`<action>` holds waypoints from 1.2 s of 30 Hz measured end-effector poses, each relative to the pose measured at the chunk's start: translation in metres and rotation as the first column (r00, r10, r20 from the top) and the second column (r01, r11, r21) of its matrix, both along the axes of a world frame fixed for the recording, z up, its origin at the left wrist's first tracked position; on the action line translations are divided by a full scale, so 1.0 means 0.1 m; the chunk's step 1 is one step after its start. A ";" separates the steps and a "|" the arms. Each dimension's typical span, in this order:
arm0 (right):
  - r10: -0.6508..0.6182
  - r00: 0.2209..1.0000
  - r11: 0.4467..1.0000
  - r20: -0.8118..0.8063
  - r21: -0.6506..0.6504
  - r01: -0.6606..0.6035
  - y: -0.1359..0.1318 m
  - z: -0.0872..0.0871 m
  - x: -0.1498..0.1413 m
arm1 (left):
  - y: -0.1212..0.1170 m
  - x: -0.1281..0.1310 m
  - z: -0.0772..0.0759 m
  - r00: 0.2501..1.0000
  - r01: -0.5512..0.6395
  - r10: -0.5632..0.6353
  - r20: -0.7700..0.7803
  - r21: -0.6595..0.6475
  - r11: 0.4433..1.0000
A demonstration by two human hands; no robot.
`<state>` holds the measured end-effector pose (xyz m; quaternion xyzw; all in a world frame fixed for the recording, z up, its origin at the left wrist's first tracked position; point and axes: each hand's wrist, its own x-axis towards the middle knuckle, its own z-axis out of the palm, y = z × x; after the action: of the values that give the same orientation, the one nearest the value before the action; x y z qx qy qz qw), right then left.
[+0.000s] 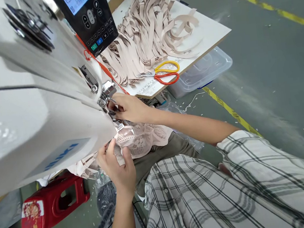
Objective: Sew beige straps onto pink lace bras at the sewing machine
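Observation:
A pale pink lace bra (135,141) lies under the head of a white sewing machine (45,118), its fabric hanging over the near edge toward the lap. My left hand (118,165) is at the lace's left side, thumb and fingers apart, its fingertips close to the fabric. My right hand (129,107) reaches in beside the needle area, fingers bent together. Machine parts partly cover those fingertips, so what they pinch cannot be made out. A metal presser foot (120,127) shows between the two hands, above the lace.
Beige strips (142,31) are heaped on a white side table (208,30), beside scissors (164,73) with yellow and red handles. A control panel (92,22) overhangs the table. Below are a clear plastic bin (204,71) and a red stool (54,202).

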<state>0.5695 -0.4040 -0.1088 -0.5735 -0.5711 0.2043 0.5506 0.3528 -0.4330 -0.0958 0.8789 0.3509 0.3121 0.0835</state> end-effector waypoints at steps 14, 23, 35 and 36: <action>0.024 1.000 0.999 -0.001 0.034 -0.024 -0.01 -0.01 -0.03 | 0.22 -0.14 -0.13 0.964 -0.134 0.214 0.155 -0.412 0.901; 0.043 0.999 0.999 0.021 0.017 -0.043 0.01 -0.09 -0.04 | 0.24 -0.12 -0.13 0.939 -0.192 0.314 0.143 -0.538 0.821; -0.042 0.903 0.991 -0.428 -0.134 -0.018 -0.40 -0.07 -0.27 | 0.31 -0.04 0.13 0.996 -0.083 0.036 -0.080 -0.725 0.684; -0.052 0.864 0.987 -0.500 -0.155 -0.030 -0.48 -0.10 -0.30 | 0.31 -0.06 0.17 0.995 -0.092 0.030 -0.099 -0.722 0.685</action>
<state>0.5399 -0.4518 -0.1189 -0.5454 -0.3867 0.3879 0.6344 0.3468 -0.4022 -0.0787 0.7738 0.4777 0.1153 0.3997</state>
